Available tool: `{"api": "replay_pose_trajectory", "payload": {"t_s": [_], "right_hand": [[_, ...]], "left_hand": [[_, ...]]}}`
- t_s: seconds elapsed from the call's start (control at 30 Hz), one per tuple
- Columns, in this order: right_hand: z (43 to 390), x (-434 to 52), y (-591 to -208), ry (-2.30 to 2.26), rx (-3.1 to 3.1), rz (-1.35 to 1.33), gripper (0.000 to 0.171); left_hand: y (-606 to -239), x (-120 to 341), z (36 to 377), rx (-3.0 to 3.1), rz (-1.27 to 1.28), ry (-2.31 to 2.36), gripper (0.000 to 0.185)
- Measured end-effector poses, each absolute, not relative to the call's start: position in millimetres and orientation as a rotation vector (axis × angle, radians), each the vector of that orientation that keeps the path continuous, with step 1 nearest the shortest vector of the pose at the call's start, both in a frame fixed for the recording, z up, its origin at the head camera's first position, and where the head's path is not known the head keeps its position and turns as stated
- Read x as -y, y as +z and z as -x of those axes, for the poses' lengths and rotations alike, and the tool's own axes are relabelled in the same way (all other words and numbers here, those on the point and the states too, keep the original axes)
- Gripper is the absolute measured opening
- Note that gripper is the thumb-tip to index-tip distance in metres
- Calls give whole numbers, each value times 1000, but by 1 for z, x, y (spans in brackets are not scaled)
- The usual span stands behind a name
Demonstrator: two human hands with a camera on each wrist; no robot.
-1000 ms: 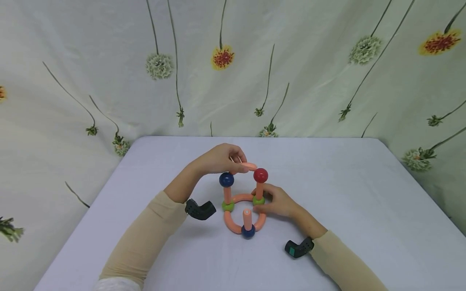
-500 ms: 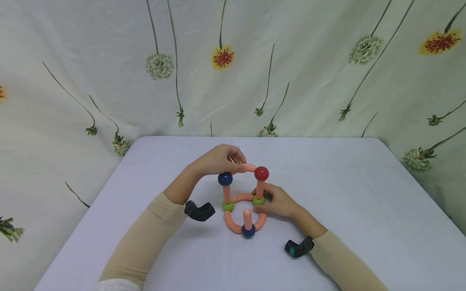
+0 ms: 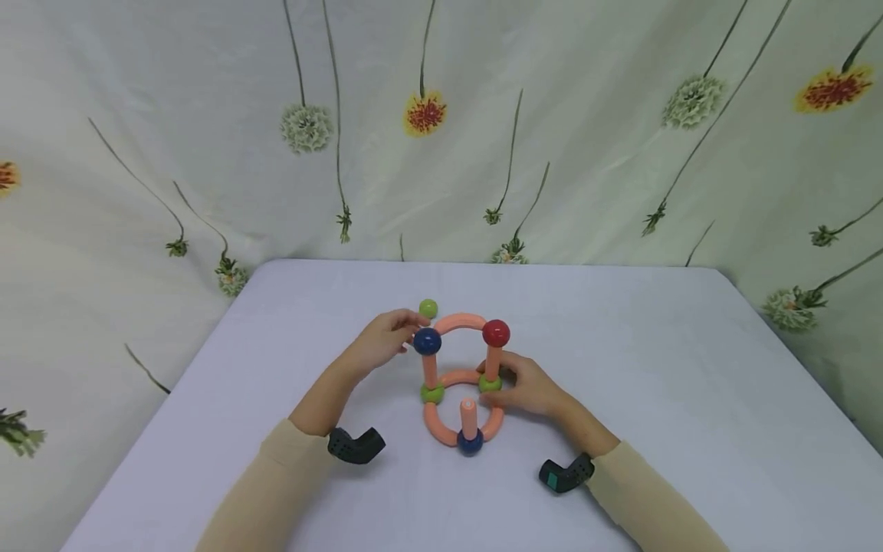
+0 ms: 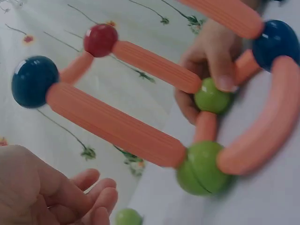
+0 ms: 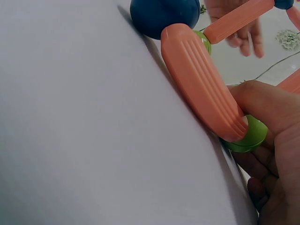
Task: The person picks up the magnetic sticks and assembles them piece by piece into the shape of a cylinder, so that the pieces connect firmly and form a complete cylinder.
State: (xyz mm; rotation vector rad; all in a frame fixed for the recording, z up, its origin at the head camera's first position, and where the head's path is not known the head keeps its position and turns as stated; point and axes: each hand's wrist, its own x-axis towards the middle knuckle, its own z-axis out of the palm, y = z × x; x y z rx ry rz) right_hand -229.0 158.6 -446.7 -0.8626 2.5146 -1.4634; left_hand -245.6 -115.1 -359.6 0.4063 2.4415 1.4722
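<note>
Head view, frame centre: right hand (image 3: 531,387) pinches the green ball (image 3: 490,383) at the ring (image 3: 434,420); left hand (image 3: 379,343), released, sits beside the blue ball (image 3: 427,341).

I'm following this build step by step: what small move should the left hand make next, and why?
Probably reach back for the loose green ball. The left hand is free beside the dark blue ball, the curved arch already joins it to the red ball, and the right hand steadies the base.
</note>
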Motion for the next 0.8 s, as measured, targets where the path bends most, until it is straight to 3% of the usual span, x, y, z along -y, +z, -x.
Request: {"api": "replay_pose_trajectory", "payload": {"t_s": [0.23, 0.8], "right_hand": [[227, -159, -444, -1448, -2540, 873, 35], [228, -163, -451, -1553, -2679, 777, 30]], "left_hand": [[-406, 129, 231, -2342, -689, 1264, 57], [-422, 129, 232, -2291, -871, 1281, 43]]}}
